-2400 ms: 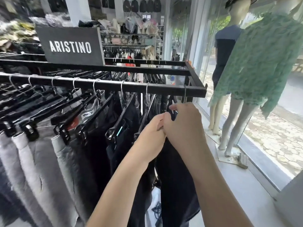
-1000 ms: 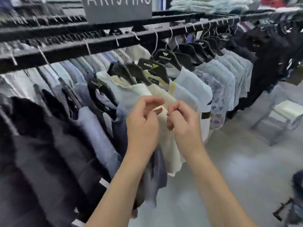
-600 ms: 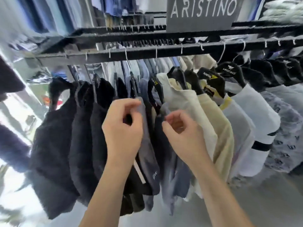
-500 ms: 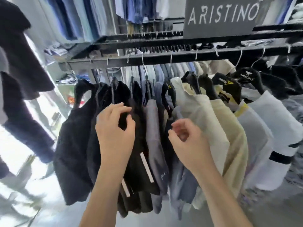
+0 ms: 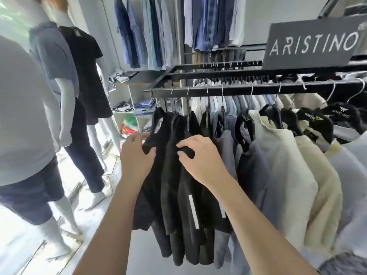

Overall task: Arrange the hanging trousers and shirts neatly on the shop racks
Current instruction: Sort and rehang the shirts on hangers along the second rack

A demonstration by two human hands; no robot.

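Centre of frame: black rail [image 5: 228, 91] runs left to right, packed with shirts on black hangers [image 5: 314, 121]. At its left end, lower centre of frame, the black shirts [image 5: 170, 185] hang bunched together; two show white strip tags [image 5: 193, 211] low down. To their right come grey-blue shirts [image 5: 256, 175], then cream shirts [image 5: 294, 165], then paler ones toward the right edge.

Grip, left hand [image 5: 137, 157]: closed round the shoulder edge of the outermost black shirt, thumb in front, fingers behind the cloth.
Grip, right hand [image 5: 202, 157]: pinching a fold of black cloth on a shirt further right, thumb under, fingers over.
The hands are near each other but apart, with black cloth between them.

Upper right: grey sign [image 5: 311, 44] reading ARISTINO, standing above the rail.
Upper centre: blue and pale wall shirts [image 5: 151, 30] hang in a row higher up.
Left of frame: dressed mannequins [image 5: 21, 116] stand on the pale floor [image 5: 23, 255], the nearest in a grey top and dark shorts.
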